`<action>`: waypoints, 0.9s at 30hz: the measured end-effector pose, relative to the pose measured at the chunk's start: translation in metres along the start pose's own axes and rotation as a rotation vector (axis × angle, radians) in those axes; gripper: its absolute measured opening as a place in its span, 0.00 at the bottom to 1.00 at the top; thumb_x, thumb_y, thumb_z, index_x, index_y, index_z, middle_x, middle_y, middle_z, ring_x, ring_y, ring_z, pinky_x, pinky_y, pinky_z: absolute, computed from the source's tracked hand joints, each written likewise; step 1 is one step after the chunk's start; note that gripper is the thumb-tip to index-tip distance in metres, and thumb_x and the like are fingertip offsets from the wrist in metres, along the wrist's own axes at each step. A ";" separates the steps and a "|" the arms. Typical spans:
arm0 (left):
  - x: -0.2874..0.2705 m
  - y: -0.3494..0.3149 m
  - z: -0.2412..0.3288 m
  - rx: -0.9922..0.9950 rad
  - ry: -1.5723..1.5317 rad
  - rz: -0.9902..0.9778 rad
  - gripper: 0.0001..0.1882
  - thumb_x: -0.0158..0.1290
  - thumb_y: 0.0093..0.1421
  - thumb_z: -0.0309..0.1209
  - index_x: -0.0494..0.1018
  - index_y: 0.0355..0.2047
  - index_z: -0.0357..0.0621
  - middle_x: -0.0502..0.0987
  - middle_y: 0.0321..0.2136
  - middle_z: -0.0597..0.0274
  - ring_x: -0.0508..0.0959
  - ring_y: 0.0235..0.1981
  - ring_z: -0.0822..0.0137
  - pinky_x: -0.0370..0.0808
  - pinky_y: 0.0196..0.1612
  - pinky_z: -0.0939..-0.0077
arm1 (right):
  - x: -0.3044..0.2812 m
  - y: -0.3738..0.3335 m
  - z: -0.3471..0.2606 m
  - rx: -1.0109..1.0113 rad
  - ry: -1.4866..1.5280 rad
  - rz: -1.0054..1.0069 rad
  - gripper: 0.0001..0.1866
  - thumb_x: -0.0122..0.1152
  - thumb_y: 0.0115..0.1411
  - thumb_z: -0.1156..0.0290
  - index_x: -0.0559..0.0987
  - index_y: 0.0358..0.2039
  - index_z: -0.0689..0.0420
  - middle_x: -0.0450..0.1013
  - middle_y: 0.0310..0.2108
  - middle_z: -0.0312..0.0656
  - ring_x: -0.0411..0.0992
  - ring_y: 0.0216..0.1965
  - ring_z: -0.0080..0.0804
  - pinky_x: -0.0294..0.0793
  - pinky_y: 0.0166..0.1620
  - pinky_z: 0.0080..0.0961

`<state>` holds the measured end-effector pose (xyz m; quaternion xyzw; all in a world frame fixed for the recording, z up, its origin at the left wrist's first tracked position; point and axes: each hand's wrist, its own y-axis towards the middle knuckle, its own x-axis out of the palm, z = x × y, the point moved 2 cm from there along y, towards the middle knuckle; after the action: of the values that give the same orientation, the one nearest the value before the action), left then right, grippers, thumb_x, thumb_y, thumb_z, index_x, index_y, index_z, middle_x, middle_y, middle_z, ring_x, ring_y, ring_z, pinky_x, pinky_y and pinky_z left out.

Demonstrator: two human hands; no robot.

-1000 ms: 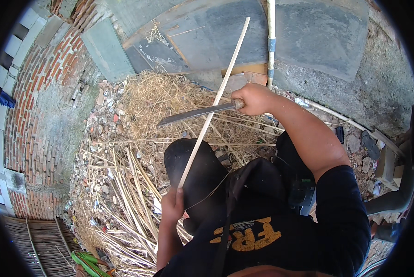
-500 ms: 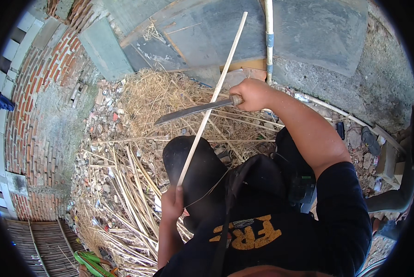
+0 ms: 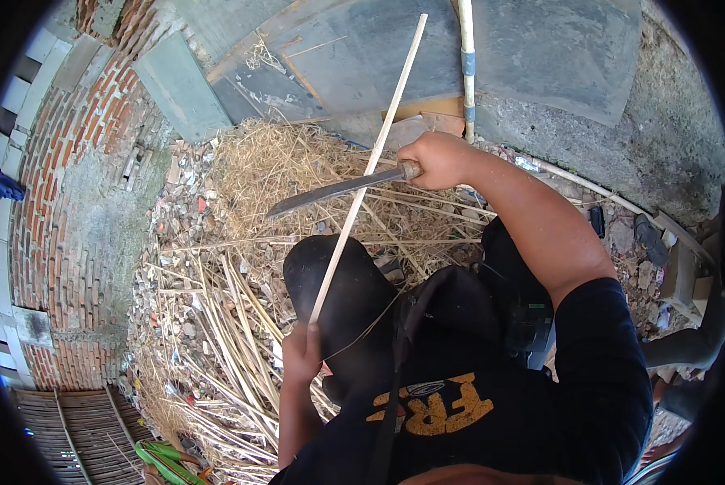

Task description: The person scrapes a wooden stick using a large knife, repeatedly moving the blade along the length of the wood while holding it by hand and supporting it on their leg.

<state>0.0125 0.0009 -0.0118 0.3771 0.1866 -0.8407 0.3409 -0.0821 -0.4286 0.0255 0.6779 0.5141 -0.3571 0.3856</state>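
Observation:
My left hand (image 3: 301, 354) grips the lower end of a long, pale bamboo strip (image 3: 390, 113), which slants away up and to the right, over my dark-clothed knee. My right hand (image 3: 442, 160) is closed around the short wooden handle of a machete (image 3: 322, 195). Its long, dark blade points left and crosses the strip about midway along it. Whether blade and strip touch, I cannot tell.
Several split bamboo strips (image 3: 231, 339) lie on the rubble at left, beside a heap of shavings (image 3: 257, 166). Grey panels (image 3: 552, 56) and an upright white pipe (image 3: 467, 69) stand ahead. A brick wall (image 3: 55, 267) rises at left. Another person's limb (image 3: 686, 347) shows at right.
The machete and my right hand have shifted slightly left. The strip's far end has also moved slightly left. Both hands keep their grip.

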 end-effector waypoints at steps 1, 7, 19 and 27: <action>0.000 0.000 -0.002 -0.005 0.001 -0.001 0.17 0.43 0.70 0.37 0.72 0.32 0.36 0.73 0.19 0.45 0.75 0.20 0.49 0.69 0.26 0.61 | 0.000 0.000 0.000 -0.002 -0.004 -0.002 0.13 0.67 0.48 0.65 0.79 0.33 0.55 0.75 0.22 0.47 0.76 0.31 0.50 0.72 0.34 0.45; 0.000 -0.001 0.000 -0.018 -0.017 0.000 0.17 0.43 0.70 0.37 0.72 0.33 0.36 0.73 0.19 0.46 0.75 0.20 0.50 0.69 0.26 0.62 | -0.006 0.000 -0.006 0.047 0.027 -0.067 0.13 0.66 0.47 0.65 0.80 0.35 0.53 0.77 0.27 0.49 0.76 0.35 0.50 0.74 0.39 0.45; 0.003 -0.003 0.009 0.033 0.033 0.087 0.24 0.41 0.72 0.44 0.67 0.24 0.37 0.67 0.13 0.56 0.68 0.18 0.67 0.64 0.23 0.66 | -0.014 0.001 -0.013 0.009 0.085 -0.028 0.14 0.67 0.49 0.62 0.79 0.33 0.56 0.77 0.28 0.49 0.76 0.35 0.51 0.74 0.39 0.44; -0.001 0.000 0.013 0.009 0.129 0.031 0.23 0.42 0.71 0.41 0.65 0.23 0.37 0.68 0.12 0.49 0.75 0.15 0.50 0.69 0.21 0.61 | -0.013 -0.002 -0.009 0.048 -0.007 0.026 0.12 0.67 0.46 0.68 0.79 0.31 0.56 0.75 0.24 0.48 0.76 0.32 0.50 0.73 0.36 0.44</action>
<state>0.0067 -0.0061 -0.0025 0.4349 0.1989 -0.8101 0.3392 -0.0863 -0.4255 0.0409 0.6924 0.4949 -0.3668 0.3757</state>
